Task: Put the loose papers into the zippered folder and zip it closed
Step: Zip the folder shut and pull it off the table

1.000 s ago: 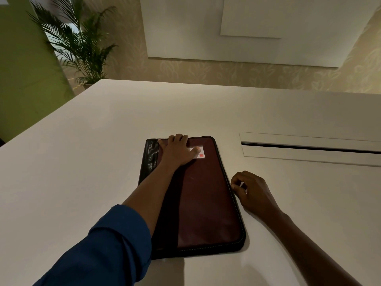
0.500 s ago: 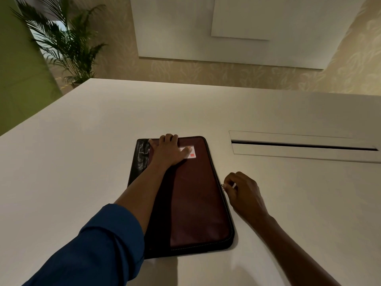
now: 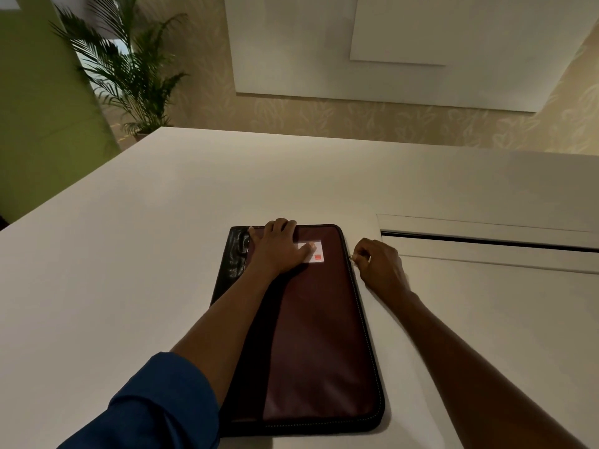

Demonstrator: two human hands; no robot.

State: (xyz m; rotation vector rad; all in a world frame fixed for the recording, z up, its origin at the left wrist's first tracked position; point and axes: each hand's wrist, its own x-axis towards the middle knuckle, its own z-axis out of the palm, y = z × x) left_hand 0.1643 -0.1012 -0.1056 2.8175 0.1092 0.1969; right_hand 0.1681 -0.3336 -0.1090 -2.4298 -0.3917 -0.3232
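Folder (image 3: 317, 335) label (image 3: 312, 253): white, red square, unreadable.

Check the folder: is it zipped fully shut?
Not fully. The right hand pinches the zipper pull partway along the folder's right edge, short of the far corner.

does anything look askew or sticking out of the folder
Nothing stands out. The zippered folder lies flat and closed on the table, no paper showing. The left hand presses its far end; the right hand pinches the zipper pull.
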